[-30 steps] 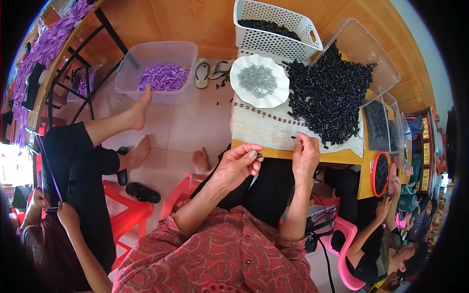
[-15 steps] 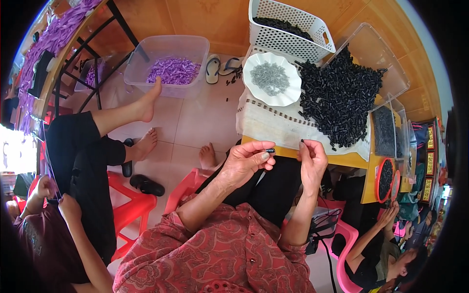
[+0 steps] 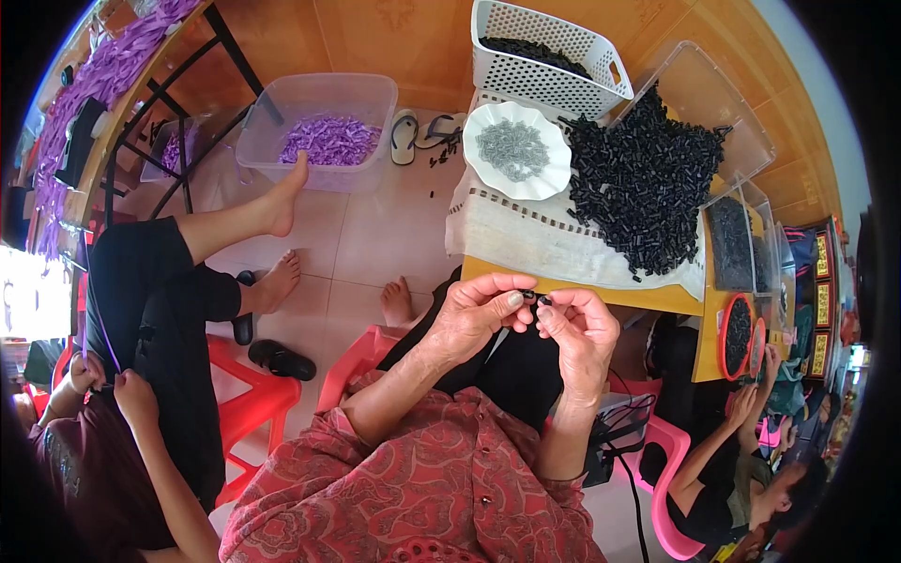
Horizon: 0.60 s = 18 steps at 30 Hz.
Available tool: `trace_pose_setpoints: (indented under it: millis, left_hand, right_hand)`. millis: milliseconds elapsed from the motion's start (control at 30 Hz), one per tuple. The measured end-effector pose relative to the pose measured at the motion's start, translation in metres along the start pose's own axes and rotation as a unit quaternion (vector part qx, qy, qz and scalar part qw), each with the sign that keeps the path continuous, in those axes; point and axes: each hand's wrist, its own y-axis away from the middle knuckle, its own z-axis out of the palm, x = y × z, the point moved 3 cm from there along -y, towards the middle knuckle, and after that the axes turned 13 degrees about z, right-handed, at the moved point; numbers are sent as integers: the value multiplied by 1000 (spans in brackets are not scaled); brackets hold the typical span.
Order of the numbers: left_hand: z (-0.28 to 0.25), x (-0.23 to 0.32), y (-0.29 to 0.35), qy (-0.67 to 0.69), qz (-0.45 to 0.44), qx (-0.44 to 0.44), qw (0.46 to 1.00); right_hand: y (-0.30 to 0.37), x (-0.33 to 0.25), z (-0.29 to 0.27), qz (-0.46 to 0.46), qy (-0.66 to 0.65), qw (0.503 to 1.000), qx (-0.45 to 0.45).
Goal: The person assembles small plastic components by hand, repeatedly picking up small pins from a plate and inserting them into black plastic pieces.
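Observation:
In front of my chest my left hand (image 3: 483, 316) pinches a small black tube-like piece (image 3: 527, 294) between thumb and forefinger. Right beside it my right hand (image 3: 580, 338) pinches another small black part (image 3: 544, 301), its exact shape too small to make out. The two parts almost meet; whether they touch I cannot tell. Beyond my hands, a heap of short black tubes (image 3: 643, 188) lies on a white cloth (image 3: 526, 235) on the table. To its left stands a white scalloped plate (image 3: 502, 190) of small clear pieces (image 3: 512, 150).
A white perforated basket (image 3: 554, 92) with black pieces stands at the back. On the right are clear bins (image 3: 730, 244) and a red-rimmed tray (image 3: 737, 336). A clear tub (image 3: 324, 89) of purple pieces sits on the floor. People sit on both sides of me.
My right hand has moved left and brought its small black part up to the piece in my left hand. The left hand stays nearly in place.

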Motion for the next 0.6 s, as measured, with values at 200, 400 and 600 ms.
trace_pose_setpoints:
  millis: [200,400,600]
  left_hand:
    - [6,5,0,-3,1,0,1000]
    - [7,5,1,-11,1,2,1000]
    - [8,4,3,-40,-2,-5,999]
  right_hand:
    - [5,-3,5,-12,23,1000,8]
    - [8,-5,3,-37,44,998,-6]
    - [11,-5,1,-62,55,997,7]
